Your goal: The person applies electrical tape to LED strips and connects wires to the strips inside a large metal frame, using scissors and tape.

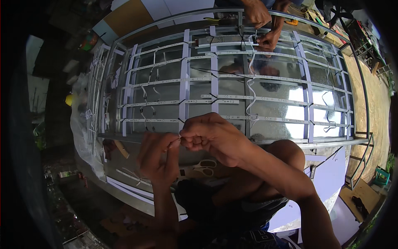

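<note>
My left hand and my right hand meet just in front of the near edge of a metal frame. Both have fingertips pinched together around something thin and pale, too small to make out. Right beyond them, a lavender slat crosses under the nearest white LED strip, where a dark tie shows. Several such strips run left to right over the slats, with white wires looping between some. Beneath lies a shiny, reflective panel. Scissors with pale handles lie below my right wrist.
Across the frame, another person's hands work with a thin tool by a perforated metal box. Metal rails rise around the panel. White sheets lie at right, clear plastic at left, and a green stool far right.
</note>
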